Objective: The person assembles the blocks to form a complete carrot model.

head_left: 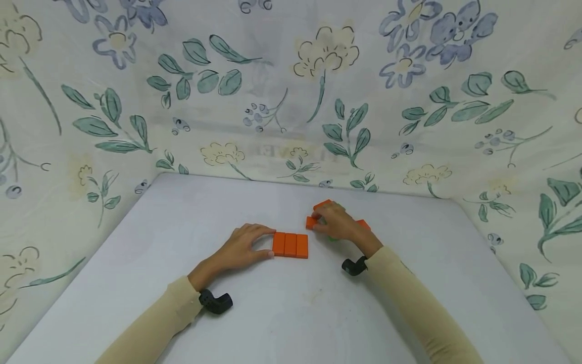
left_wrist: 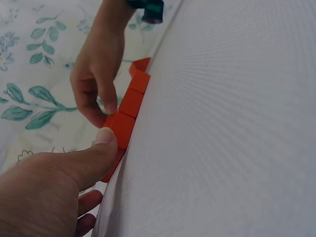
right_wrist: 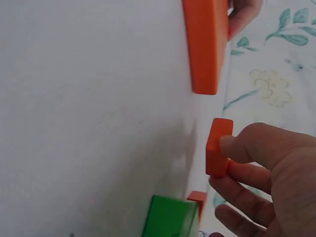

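Three orange rectangular blocks [head_left: 290, 245] lie side by side in a row on the white table. My left hand [head_left: 245, 247] is at the row's left end, with thumb and index fingertip at the near and far corners of the leftmost block. In the left wrist view the thumb [left_wrist: 104, 140] rests against an orange block. To the right and farther back, my right hand [head_left: 336, 220] pinches another orange block [right_wrist: 217, 153] between thumb and fingers, close over the table. Partly hidden by that hand are a green block [right_wrist: 170, 217] and more orange pieces [head_left: 364, 224].
The white table [head_left: 291, 313] meets a floral cloth backdrop [head_left: 282, 101] along its back edge, and the same cloth hangs at both sides. Another orange piece [head_left: 322, 204] lies just behind the right hand. A black wrist camera [head_left: 216, 302] sticks out from the left sleeve.
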### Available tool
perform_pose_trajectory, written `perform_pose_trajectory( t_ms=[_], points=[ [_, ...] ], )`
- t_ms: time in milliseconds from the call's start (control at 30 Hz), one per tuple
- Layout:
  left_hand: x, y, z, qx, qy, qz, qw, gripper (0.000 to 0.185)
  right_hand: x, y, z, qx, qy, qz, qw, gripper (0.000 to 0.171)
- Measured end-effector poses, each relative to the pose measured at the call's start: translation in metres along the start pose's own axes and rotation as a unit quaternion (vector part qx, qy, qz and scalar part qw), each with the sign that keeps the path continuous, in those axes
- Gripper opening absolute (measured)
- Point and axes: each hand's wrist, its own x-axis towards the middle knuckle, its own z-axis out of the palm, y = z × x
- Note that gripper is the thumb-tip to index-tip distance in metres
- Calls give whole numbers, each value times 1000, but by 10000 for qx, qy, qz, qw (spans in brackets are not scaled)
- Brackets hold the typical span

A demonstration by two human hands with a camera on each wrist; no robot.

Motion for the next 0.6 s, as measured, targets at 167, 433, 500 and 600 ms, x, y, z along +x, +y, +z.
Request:
perform_pose_trajectory(
  t_ms=[167, 433, 500, 600],
  points=[
    [0, 1, -2, 13, -39, -12, 10000, 59, -4, -8, -5, 286, 297, 132, 9991, 30],
    [1, 0, -1, 10, 2, -44, 10000, 58, -26, -33, -13, 288, 676, -321, 9968, 25],
    [2, 0, 0, 19, 7, -25, 10000, 59, -33, -41, -14, 253, 785, -467, 9955, 25],
    [2, 0, 0, 29, 41, -9, 10000, 58, -42, -51, -13, 232, 937, -599, 9935, 26]
  ],
)
